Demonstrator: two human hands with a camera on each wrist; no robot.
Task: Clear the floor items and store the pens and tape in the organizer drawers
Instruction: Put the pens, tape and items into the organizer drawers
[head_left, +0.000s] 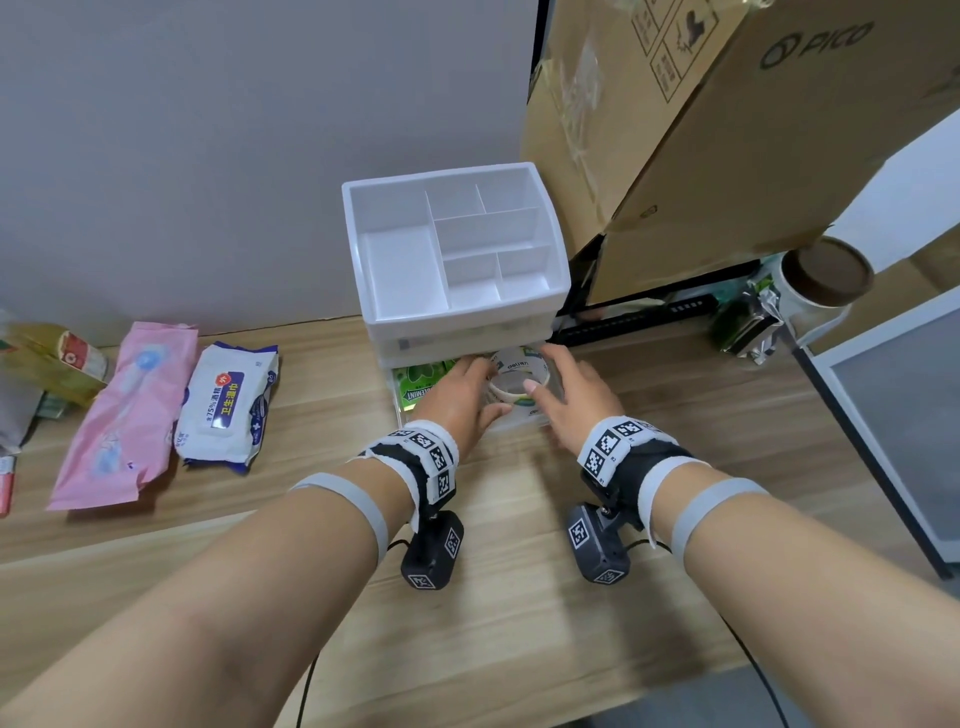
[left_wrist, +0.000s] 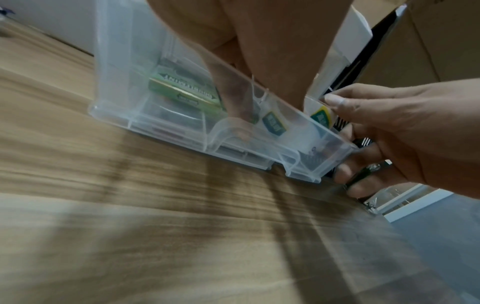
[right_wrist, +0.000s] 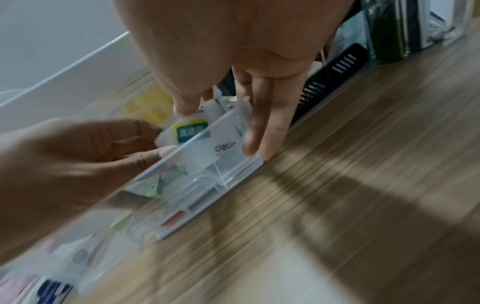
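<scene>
one tape roll (head_left: 518, 382), clear with a green-and-yellow label, stands in the open bottom drawer (left_wrist: 259, 131). two grips: left hand (head_left: 464, 400) and right hand (head_left: 574, 397) both pinch it.

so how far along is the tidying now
Done: nothing shows pens stored; none are clearly visible. In hand: the tape roll sits in the open bottom drawer, left hand and right hand on it. Left: shut the drawer; wipes pack and pink packet remain out.
</scene>
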